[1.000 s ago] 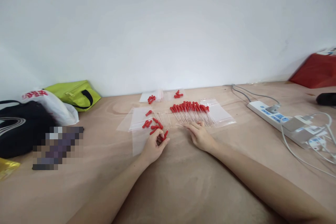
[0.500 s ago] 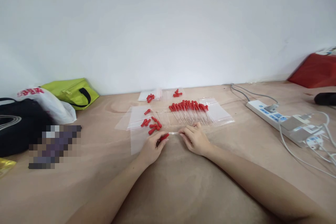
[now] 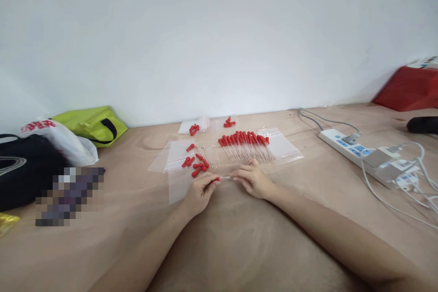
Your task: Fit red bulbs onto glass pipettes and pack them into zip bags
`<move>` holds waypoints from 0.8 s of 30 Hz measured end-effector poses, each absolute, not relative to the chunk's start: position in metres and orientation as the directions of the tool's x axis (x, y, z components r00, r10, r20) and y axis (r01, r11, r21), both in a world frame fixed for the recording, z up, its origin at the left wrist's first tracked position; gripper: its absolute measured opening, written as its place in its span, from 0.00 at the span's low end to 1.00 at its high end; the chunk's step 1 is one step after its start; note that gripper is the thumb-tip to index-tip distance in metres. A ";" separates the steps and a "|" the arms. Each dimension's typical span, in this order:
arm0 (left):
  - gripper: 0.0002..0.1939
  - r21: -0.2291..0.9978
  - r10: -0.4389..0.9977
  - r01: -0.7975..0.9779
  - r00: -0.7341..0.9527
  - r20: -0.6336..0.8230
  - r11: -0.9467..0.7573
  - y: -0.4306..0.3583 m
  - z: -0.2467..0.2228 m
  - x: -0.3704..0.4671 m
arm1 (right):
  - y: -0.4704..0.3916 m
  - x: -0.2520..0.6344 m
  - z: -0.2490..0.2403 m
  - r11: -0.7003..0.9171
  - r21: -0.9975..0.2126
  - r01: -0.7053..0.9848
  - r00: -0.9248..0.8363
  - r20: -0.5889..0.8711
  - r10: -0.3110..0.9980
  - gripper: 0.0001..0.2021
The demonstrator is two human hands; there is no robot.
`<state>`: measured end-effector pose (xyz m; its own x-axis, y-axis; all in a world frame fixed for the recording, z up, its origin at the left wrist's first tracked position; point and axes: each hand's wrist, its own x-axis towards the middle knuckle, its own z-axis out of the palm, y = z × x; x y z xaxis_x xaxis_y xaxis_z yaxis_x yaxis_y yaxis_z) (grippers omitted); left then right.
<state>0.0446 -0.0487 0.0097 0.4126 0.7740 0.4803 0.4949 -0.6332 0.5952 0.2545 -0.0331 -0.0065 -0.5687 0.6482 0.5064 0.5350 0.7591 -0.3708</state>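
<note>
My left hand (image 3: pixel 201 193) pinches a red rubber bulb (image 3: pixel 216 179). A thin clear tube (image 3: pixel 225 177) spans the gap between my hands, its left end at the bulb. The fingers of my right hand (image 3: pixel 252 179) are closed on the tube's other end. Just beyond, several droppers with red bulbs (image 3: pixel 242 138) lie in a row, partly over a clear plastic bag (image 3: pixel 286 148). Loose red bulbs (image 3: pixel 198 165) lie on plastic bags at the left, beside several bare clear tubes (image 3: pixel 211 156).
At the right is a white power strip (image 3: pixel 342 145) with adapters and cables, and a red bag (image 3: pixel 407 89) behind it. Along the left are a green bag (image 3: pixel 92 124), a white plastic bag (image 3: pixel 61 139), a black bag (image 3: pixel 30 169) and a blurred dark item (image 3: pixel 70 198).
The bulb and the tube between my hands now look joined or touching end to end. My hands have barely moved; the view has shifted slightly.
</note>
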 end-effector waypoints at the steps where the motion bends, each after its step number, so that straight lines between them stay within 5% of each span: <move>1: 0.11 0.585 0.766 0.493 0.429 0.479 -0.643 -0.050 0.008 0.044 | -0.032 0.256 -0.006 0.765 -0.366 0.530 -0.588 0.492 0.642 0.11; 14: 0.10 0.416 0.694 0.558 0.528 0.490 -0.718 -0.053 0.001 0.042 | -0.038 0.256 -0.004 0.769 -0.237 0.593 -0.613 0.486 0.623 0.10; 24: 0.10 0.333 0.632 0.547 0.566 0.529 -0.768 -0.060 0.004 0.043 | -0.050 0.252 -0.004 0.765 -0.320 0.559 -0.595 0.487 0.639 0.11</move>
<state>0.0434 -0.0601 0.0040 0.5664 0.6321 0.5289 0.5468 -0.7683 0.3326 0.2518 -0.0504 -0.0039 -0.5953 0.6387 0.4875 0.5589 0.7651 -0.3198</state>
